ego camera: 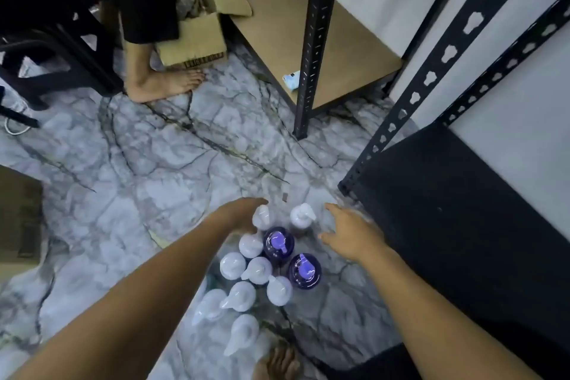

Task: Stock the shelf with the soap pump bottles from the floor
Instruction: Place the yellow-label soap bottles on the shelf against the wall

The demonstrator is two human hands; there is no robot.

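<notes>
Shelf (345, 49): black slotted metal uprights, brown board low, at the far right. Marble-pattern floor (148, 170): broad bare stretch between shelf and bottles. Soap pump bottles (259, 268): cluster standing on the floor, mostly white, two purple, pump heads up. Left hand (243, 214): touching the far-left white bottle (262, 216); grip unclear. Right hand (350, 234): fingers spread, beside the cluster, holding nothing.
</notes>
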